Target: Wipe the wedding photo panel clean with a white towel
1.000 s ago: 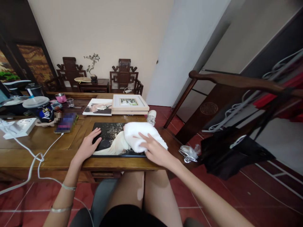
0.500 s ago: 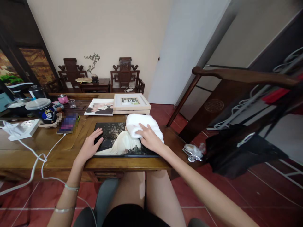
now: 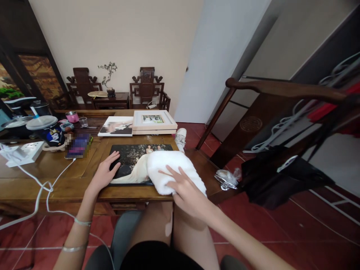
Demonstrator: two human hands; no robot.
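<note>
A dark photo print [image 3: 131, 159] lies flat near the front edge of the wooden table [image 3: 50, 176]. My left hand [image 3: 104, 171] rests flat on its left edge, fingers spread. My right hand [image 3: 184, 189] presses a folded white cloth [image 3: 171, 168] onto the print's near right corner, at the table's front edge. The cloth covers that part of the picture.
Behind the print lie a light wooden framed photo [image 3: 153, 120] and another print [image 3: 116, 126]. A phone [image 3: 78, 145] on a white cable, a power strip [image 3: 21, 152], a lidded cup [image 3: 47, 129] and a small glass [image 3: 83, 121] stand at the left. A dark chair [image 3: 270, 112] with black fabric stands at the right.
My right hand slid the white cloth up the print toward the far side, then back toward me to the near right corner. The left hand stayed in place.
</note>
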